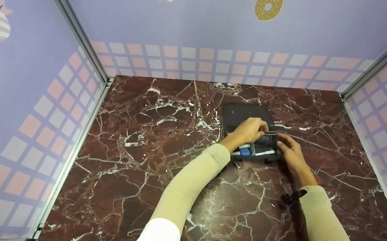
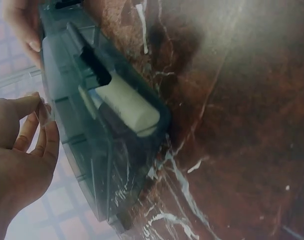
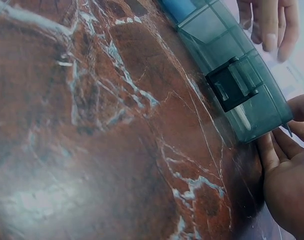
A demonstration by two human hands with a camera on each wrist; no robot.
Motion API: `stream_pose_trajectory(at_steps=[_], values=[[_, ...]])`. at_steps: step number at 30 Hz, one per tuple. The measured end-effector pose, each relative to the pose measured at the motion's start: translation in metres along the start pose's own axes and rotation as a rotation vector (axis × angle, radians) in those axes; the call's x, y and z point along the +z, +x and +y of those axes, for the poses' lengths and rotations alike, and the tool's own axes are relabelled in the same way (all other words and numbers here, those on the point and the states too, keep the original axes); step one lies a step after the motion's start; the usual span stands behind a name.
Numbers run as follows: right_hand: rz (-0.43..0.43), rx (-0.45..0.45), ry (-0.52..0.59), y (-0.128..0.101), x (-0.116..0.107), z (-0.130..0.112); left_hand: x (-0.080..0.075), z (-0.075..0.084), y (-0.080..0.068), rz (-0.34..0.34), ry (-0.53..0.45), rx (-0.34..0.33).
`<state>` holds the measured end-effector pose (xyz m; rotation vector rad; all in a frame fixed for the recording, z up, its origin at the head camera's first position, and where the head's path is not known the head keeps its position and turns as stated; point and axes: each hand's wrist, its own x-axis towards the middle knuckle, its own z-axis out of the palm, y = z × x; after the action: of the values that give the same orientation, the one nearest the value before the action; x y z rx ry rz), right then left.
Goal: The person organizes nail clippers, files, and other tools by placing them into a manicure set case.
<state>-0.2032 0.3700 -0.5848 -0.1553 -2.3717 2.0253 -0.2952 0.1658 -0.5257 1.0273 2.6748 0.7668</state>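
A dark translucent plastic case (image 1: 258,157) lies with its lid (image 1: 243,112) folded back, its inside split into compartments. My left hand (image 1: 251,130) hovers over the case and pinches a thin clear plastic piece (image 2: 44,114) between thumb and fingers. At the case's right end my right hand (image 1: 293,154) grips the wall, thumb above and fingers low against the corner. Inside the case are a blue item (image 1: 245,151) and a slim white item (image 1: 265,152). Through the wall a pale cylinder (image 2: 129,107) shows in the left wrist view. Part of the contents hides behind my left hand.
The case stands on a dark red marbled tabletop (image 1: 139,187). Patterned lilac panels (image 1: 186,30) rise at the back and both sides, joined by metal posts (image 1: 82,36). A latch (image 3: 232,84) sticks out from the case's front wall.
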Motion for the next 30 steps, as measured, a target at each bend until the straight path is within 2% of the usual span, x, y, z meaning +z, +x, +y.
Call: stream_pose_trajectory(at_steps=[4, 13, 23, 30], values=[[-0.006, 0.001, 0.011, 0.001, 0.001, -0.002, 0.002, 0.002, 0.001, -0.005, 0.034, -0.021], [-0.006, 0.007, 0.023, -0.001, 0.001, -0.002, 0.005, 0.004, 0.002, -0.024, 0.056, -0.007], [0.019, 0.000, 0.046, 0.001, 0.002, -0.001, -0.014, -0.006, -0.009, 0.023, 0.024, 0.030], [0.012, -0.013, 0.014, -0.001, 0.003, -0.001, -0.017, -0.015, -0.019, -0.006, 0.017, 0.034]])
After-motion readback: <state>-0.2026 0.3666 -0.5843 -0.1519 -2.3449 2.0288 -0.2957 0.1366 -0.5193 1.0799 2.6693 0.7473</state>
